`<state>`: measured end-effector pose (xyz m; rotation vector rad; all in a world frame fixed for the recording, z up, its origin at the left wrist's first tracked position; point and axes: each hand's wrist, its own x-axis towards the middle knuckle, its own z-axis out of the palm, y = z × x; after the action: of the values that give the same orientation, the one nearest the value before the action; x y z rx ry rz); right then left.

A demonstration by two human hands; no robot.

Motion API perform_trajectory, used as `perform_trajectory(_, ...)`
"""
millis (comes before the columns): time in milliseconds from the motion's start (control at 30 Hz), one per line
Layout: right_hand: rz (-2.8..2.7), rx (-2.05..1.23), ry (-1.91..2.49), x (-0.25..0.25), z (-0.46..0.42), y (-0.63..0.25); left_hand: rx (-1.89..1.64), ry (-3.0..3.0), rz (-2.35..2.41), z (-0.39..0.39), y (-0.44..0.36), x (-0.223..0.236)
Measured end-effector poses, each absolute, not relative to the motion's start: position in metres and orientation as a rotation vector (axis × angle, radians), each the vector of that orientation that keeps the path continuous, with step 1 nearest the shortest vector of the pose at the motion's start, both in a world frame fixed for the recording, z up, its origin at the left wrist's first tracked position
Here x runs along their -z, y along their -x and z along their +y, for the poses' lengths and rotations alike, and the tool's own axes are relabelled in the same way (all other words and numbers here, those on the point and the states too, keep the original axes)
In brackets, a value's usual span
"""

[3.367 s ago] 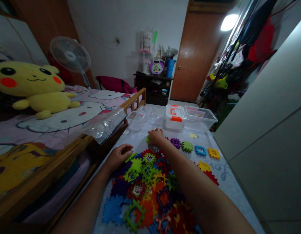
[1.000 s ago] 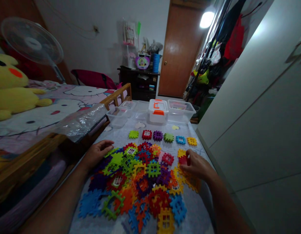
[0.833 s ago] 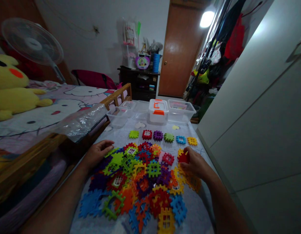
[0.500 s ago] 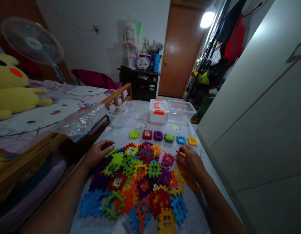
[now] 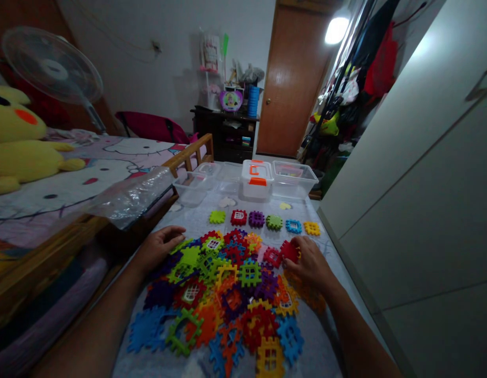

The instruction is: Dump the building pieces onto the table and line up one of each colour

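Note:
A loose pile of colourful plastic interlocking building pieces with toothed edges covers the bed sheet in front of me. Some have window grids, and others are solid or have large cut-outs. My right hand is at the pile's right edge, with a red toothed piece gripped between thumb and fingers. Just left of it lies another red piece with a window grid. My left hand rests at the pile's left edge beside lime-green pieces, its fingers loosely stretched and holding nothing.
Beyond the pile stands a row of several pieces, including a purple one. Behind it are a lidded clear box with orange clips and open clear bins. A wooden rail borders the left; a pale cabinet borders the right.
In my right hand the red piece has turned from edge-on to face-up, and its flat side now shows beside the pile. My left hand stays put.

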<state>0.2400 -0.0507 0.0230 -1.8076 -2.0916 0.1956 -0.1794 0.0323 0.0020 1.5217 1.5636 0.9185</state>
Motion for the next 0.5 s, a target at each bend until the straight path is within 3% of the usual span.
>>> perform_trajectory(167,-2.122,-0.316,1.647,-0.025,-0.051,-0.221,-0.918,-1.529,1.58,0.033,0.18,-0.002)
perform_trajectory(500,-2.192,-0.243,1.868,-0.022,-0.047,-0.204,-0.909,-1.578,1.573,0.031,0.18,-0.004)
